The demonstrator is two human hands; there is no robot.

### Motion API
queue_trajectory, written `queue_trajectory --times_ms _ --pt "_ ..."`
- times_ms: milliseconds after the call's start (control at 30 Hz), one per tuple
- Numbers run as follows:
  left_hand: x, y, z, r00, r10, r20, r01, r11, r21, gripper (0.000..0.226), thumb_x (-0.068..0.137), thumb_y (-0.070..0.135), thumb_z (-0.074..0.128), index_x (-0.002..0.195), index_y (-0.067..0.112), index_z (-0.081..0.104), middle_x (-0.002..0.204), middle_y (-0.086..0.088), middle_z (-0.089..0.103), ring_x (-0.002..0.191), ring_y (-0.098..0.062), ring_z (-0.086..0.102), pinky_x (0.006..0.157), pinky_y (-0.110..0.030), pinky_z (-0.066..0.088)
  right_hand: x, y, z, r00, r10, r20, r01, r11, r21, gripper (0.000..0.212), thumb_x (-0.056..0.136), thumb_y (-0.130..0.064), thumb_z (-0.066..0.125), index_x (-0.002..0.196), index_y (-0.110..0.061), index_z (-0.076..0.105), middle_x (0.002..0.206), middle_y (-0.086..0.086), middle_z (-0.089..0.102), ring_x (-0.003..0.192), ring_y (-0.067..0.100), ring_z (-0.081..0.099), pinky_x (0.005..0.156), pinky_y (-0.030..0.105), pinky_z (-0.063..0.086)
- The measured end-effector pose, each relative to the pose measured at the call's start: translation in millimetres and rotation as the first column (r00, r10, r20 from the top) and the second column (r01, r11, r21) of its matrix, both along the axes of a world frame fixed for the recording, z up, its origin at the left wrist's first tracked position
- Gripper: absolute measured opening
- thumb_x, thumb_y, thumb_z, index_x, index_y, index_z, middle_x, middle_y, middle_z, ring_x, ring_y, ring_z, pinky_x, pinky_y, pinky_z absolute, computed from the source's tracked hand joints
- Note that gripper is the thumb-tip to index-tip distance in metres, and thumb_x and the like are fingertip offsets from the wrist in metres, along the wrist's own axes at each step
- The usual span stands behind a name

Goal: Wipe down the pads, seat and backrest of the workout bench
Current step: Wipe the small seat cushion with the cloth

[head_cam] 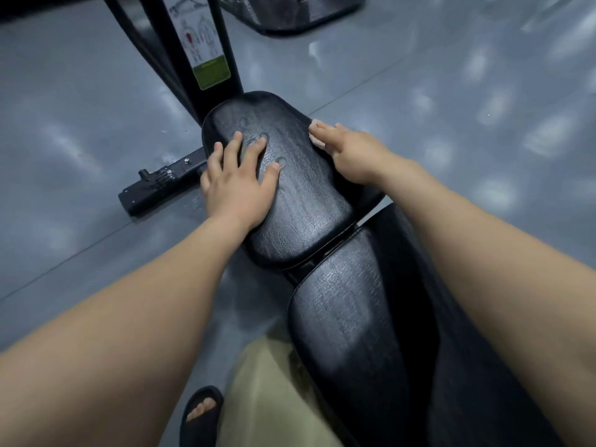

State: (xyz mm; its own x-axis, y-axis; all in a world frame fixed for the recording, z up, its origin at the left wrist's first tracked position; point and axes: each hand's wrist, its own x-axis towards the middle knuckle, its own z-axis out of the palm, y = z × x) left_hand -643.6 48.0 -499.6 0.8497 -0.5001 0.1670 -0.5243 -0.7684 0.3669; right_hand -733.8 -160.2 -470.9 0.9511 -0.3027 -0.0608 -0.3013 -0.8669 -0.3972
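Head view: your empty left hand (238, 185) braces flat on the black vinyl seat pad (290, 195) as your right hand (350, 154), fingers straight, pins a pale cloth (315, 138) at its right edge, liable to slip off.

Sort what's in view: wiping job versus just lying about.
Job: seat pad, backrest pad, pale cloth under right hand, left hand flat on seat pad.
Lying about: instruction sticker, floor foot bar, neighbouring machine base, sandal.
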Motion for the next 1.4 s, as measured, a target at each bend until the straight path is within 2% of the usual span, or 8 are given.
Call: queue_trajectory --times_ms 433,567,700,833,967,1133,1233,1400 --pt "3 1 -12 0.999 0.027 0.037 -0.019 0.981 -0.195 0.051 0.096 0.054 0.046 0.143 0.037 0.043 0.162 0.010 0.025 0.152 -0.019 0.012 0.121 -0.048 0.015 42 18 1 0.987 0.099 0.127 -0.102 0.995 0.017 0.058 0.103 -0.009 0.033 0.157 -0.030 0.033 0.165 -0.013 0.018 0.153 0.015 0.018 0.119 0.015 0.002" --pt "4 0 -14 0.998 0.060 0.012 -0.055 0.964 -0.261 0.062 0.093 0.051 0.052 0.148 0.024 0.039 0.162 0.004 0.025 0.151 -0.021 0.017 0.122 -0.048 0.017 22 24 -9 0.949 0.285 0.135 -0.268 0.954 -0.133 0.056 0.101 -0.017 0.035 0.154 -0.032 0.036 0.164 -0.013 0.025 0.152 0.023 0.024 0.124 0.048 0.019" --pt "4 0 -13 0.998 0.070 -0.004 -0.068 0.952 -0.297 0.068 0.090 0.050 0.055 0.149 0.021 0.037 0.161 0.000 0.025 0.149 -0.021 0.020 0.122 -0.046 0.019 32 17 -3 0.957 0.256 0.135 -0.250 0.966 -0.061 0.055 0.104 -0.007 0.040 0.154 -0.028 0.040 0.163 -0.009 0.027 0.153 0.021 0.019 0.126 0.030 0.008" --pt "5 0 -14 0.997 0.071 0.002 -0.067 0.955 -0.290 0.068 0.090 0.049 0.054 0.149 0.019 0.038 0.161 0.000 0.026 0.149 -0.021 0.020 0.122 -0.045 0.018 78 8 3 0.980 0.186 0.077 -0.188 0.982 0.023 0.057 0.106 -0.009 0.038 0.157 -0.033 0.032 0.165 -0.014 0.019 0.153 0.014 0.013 0.109 0.004 0.000" --pt "5 1 -13 0.998 0.063 -0.004 -0.061 0.949 -0.309 0.070 0.088 0.050 0.050 0.149 0.018 0.039 0.161 -0.001 0.027 0.150 -0.021 0.020 0.123 -0.044 0.017 107 7 8 0.985 0.148 0.085 -0.153 0.986 0.060 0.054 0.106 -0.010 0.036 0.157 -0.028 0.032 0.166 -0.007 0.019 0.153 0.016 0.014 0.113 0.009 0.003" --pt "5 3 -13 0.998 0.062 -0.013 -0.062 0.923 -0.379 0.065 0.085 0.044 0.048 0.144 0.017 0.045 0.157 -0.003 0.033 0.147 -0.021 0.026 0.122 -0.042 0.021 82 27 3 0.966 0.214 0.144 -0.205 0.976 -0.075 0.054 0.103 -0.012 0.038 0.155 -0.029 0.038 0.165 -0.002 0.027 0.152 0.025 0.021 0.122 0.025 0.009" --pt "5 4 -14 0.997 0.073 -0.025 -0.076 0.883 -0.463 0.059 0.082 0.039 0.046 0.134 0.013 0.051 0.149 -0.006 0.040 0.141 -0.023 0.034 0.119 -0.042 0.027 54 38 -12 0.916 0.376 0.137 -0.352 0.920 -0.171 0.057 0.096 -0.023 0.031 0.151 -0.037 0.041 0.161 -0.009 0.036 0.149 0.023 0.031 0.122 0.052 0.022" --pt "3 4 -12 0.996 0.081 -0.041 -0.091 0.862 -0.499 0.056 0.081 0.037 0.045 0.130 0.009 0.051 0.143 -0.009 0.043 0.136 -0.025 0.036 0.118 -0.039 0.028 55 35 -3 0.912 0.396 0.109 -0.380 0.914 -0.140 0.061 0.095 -0.016 0.030 0.152 -0.036 0.040 0.161 -0.011 0.033 0.152 0.022 0.024 0.122 0.053 0.018"
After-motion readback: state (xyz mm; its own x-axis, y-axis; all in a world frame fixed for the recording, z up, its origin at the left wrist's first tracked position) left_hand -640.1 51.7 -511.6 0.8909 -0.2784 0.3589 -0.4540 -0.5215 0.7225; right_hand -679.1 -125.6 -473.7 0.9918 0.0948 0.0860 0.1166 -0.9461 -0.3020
